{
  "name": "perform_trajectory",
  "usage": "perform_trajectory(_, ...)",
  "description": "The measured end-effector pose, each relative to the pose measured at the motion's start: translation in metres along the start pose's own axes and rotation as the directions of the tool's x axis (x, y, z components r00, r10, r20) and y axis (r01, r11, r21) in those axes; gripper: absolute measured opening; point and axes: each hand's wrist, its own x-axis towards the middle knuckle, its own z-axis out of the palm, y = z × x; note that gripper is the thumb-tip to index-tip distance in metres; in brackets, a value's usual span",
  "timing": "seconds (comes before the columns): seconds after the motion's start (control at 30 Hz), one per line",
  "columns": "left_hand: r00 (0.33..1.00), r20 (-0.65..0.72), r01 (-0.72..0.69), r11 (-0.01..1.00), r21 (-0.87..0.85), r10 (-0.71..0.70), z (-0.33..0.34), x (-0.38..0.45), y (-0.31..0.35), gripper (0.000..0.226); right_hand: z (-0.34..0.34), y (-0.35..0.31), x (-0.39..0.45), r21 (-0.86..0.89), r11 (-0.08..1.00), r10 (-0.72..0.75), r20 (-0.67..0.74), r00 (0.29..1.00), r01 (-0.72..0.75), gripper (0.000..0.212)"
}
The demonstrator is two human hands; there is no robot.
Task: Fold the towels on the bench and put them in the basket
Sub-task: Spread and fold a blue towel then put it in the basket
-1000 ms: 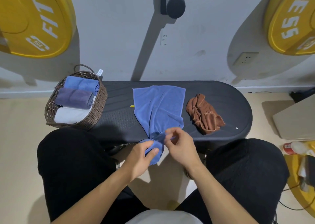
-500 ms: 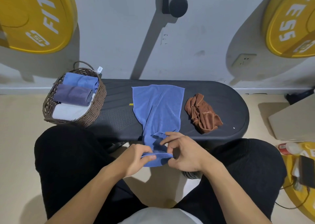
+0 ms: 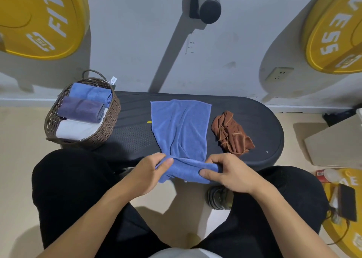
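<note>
**3 towels packed, 2 left on the bench**

The wicker basket stands at the left end of the bench and holds 3 folded towels side by side: a blue one at the far end, a purple-grey one in the middle and a white one nearest the person; judged from this, more than half the job looks done, though room in the basket appears tight.

2 towels remain; the blue towel lies spread across the middle of the bench, its near edge hanging over the front and gathered up in both hands; the left hand pinches the left corner between thumb and fingers, and the right hand has thumb and fingers curled round the right corner; this looks like the start of its first fold, no crease yet set.

The brown towel sits crumpled just to the right of the blue towel, apart from it, untouched and unfolded; it must follow, then both go into the basket.
</note>
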Motion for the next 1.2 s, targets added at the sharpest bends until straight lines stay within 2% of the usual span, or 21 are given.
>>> perform_trajectory(0.07, 1.000, -0.003, -0.021, 0.997, -0.079, 0.021, -0.007, 0.014, 0.009, 0.046, -0.016, -0.001, 0.007, -0.026, 0.999, -0.024, 0.013, 1.000, 0.025, 0.040)
perform_trajectory(0.2, 0.996, 0.067, -0.050, 0.994, -0.096, 0.057, -0.036, 0.048, 0.015, 0.051, -0.052, -0.005, 0.030, -0.201, 0.980, 0.017, 0.000, 1.000, -0.017, 0.058)
perform_trajectory(0.33, 0.994, 0.099, 0.052, 0.998, -0.027, -0.049, -0.063, 0.102, 0.003, 0.056, -0.085, 0.004, 0.060, -0.052, 0.991, 0.129, 0.082, 0.988, -0.125, 0.043)
perform_trajectory(0.43, 0.994, 0.044, 0.104, 0.994, 0.017, -0.105, -0.075, 0.141, -0.013, 0.054, -0.103, 0.014, 0.088, -0.091, 0.974, 0.214, 0.100, 0.972, -0.205, 0.032)
perform_trajectory(0.47, 0.992, 0.022, 0.124, 0.992, 0.005, -0.124, -0.078, 0.150, -0.019, 0.055, -0.107, 0.017, 0.097, -0.058, 0.972, 0.233, 0.096, 0.968, -0.229, 0.028)
perform_trajectory(0.53, 0.982, -0.051, 0.180, 0.982, -0.060, -0.183, -0.080, 0.167, -0.033, 0.056, -0.112, 0.023, 0.117, 0.170, 0.947, 0.264, 0.065, 0.962, -0.271, 0.022)
perform_trajectory(0.6, 0.950, -0.182, 0.231, 0.964, -0.133, -0.253, -0.080, 0.182, -0.050, 0.057, -0.111, 0.032, 0.136, 0.453, 0.845, 0.313, 0.011, 0.950, -0.284, 0.020)
perform_trajectory(0.63, 0.929, -0.246, 0.244, 0.957, -0.155, -0.276, -0.080, 0.188, -0.057, 0.058, -0.110, 0.037, 0.144, 0.527, 0.799, 0.356, -0.024, 0.934, -0.291, 0.021)
perform_trajectory(0.73, 0.905, -0.311, 0.231, 0.950, -0.210, -0.289, -0.078, 0.204, -0.067, 0.058, -0.106, 0.048, 0.168, 0.665, 0.687, 0.471, -0.101, 0.876, -0.292, 0.028)
perform_trajectory(0.8, 0.891, -0.333, 0.228, 0.939, -0.257, -0.308, -0.079, 0.217, -0.067, 0.053, -0.107, 0.051, 0.183, 0.805, 0.553, 0.534, -0.145, 0.833, -0.215, 0.038)
perform_trajectory(0.87, 0.868, -0.365, 0.238, 0.927, -0.290, -0.337, -0.079, 0.229, -0.067, 0.043, -0.107, 0.051, 0.196, 0.877, 0.467, 0.574, -0.200, 0.794, -0.116, 0.049)
perform_trajectory(0.97, 0.856, -0.349, 0.236, 0.888, -0.394, -0.382, -0.077, 0.238, -0.070, 0.017, -0.102, 0.055, 0.209, 0.900, 0.434, 0.538, -0.226, 0.812, -0.037, 0.050)
perform_trajectory(1.03, 0.864, -0.288, 0.271, 0.865, -0.423, -0.412, -0.074, 0.237, -0.076, 0.015, -0.101, 0.057, 0.214, 0.913, 0.408, 0.472, -0.196, 0.860, -0.015, 0.054)
perform_trajectory(1.1, 0.885, -0.203, 0.355, 0.888, -0.291, -0.420, -0.069, 0.235, -0.084, 0.029, -0.100, 0.059, 0.218, 0.890, 0.455, 0.456, -0.204, 0.866, -0.030, 0.059)
perform_trajectory(1.13, 0.886, -0.145, 0.413, 0.891, -0.188, -0.441, -0.065, 0.232, -0.087, 0.034, -0.098, 0.061, 0.219, 0.839, 0.538, 0.484, -0.228, 0.845, -0.082, 0.059)
perform_trajectory(1.2, 0.847, -0.032, 0.530, 0.840, 0.117, -0.530, -0.055, 0.220, -0.090, 0.033, -0.093, 0.065, 0.218, 0.619, 0.727, 0.558, -0.285, 0.779, -0.295, 0.052)
